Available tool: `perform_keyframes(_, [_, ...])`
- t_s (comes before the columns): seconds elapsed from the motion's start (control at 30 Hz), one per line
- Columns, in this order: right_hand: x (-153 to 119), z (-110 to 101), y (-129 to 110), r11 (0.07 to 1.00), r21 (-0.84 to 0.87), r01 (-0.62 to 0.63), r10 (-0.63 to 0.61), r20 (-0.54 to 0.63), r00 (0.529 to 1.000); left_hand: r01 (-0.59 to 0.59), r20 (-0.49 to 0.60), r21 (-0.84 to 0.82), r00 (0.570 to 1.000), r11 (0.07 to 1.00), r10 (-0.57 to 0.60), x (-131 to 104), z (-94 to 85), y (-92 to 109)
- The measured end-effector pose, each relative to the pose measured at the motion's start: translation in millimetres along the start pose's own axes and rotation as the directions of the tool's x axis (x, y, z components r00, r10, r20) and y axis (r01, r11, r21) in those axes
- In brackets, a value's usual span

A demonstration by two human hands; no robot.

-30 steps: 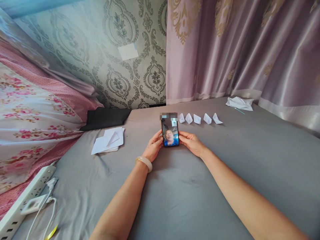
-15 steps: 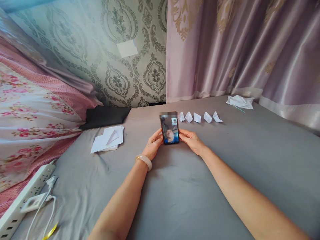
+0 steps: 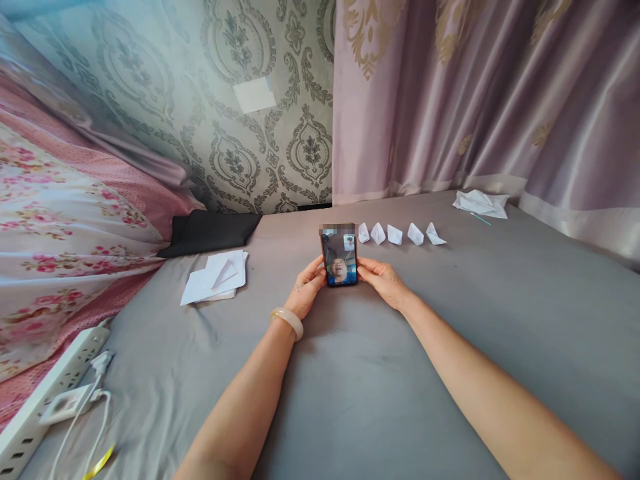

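A smartphone (image 3: 341, 257) stands upright above the grey sheet, its lit screen showing a video call with a person. My left hand (image 3: 308, 288), with a pale bangle (image 3: 289, 323) at the wrist, grips its left edge. On the opposite edge, my right hand (image 3: 384, 281) holds the phone between thumb and fingers. Just right of the phone, a row of several small folded white paper pieces (image 3: 395, 235) rests on the sheet. The fingers behind the phone are partly hidden.
White paper sheets (image 3: 215, 277) lie to the left, by a folded black cloth (image 3: 210, 231). At the lower left is a white power strip (image 3: 55, 380) with plugs and cables. More paper (image 3: 481, 203) lies far right beside a thin greenish stick (image 3: 481, 219). Curtains (image 3: 430, 100) hang behind.
The picture on the phone screen has shifted slightly. Both hands keep the same hold, and the things on the sheet stay where they were.
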State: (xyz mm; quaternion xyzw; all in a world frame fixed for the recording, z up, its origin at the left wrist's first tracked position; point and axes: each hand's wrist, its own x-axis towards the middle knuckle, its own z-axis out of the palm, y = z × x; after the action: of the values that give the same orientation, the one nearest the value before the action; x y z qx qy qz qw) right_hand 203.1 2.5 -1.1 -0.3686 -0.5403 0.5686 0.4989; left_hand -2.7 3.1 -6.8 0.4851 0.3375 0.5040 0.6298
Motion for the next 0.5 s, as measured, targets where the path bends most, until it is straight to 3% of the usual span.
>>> perform_keyframes(0.5, [1.3, -5.4, 6.6, 0.999, -0.025, -0.025, 0.024, -0.042, 0.999, -0.008, 0.009, -0.040, 1.000, 0.999, 0.008, 0.6, 5.4, 0.8])
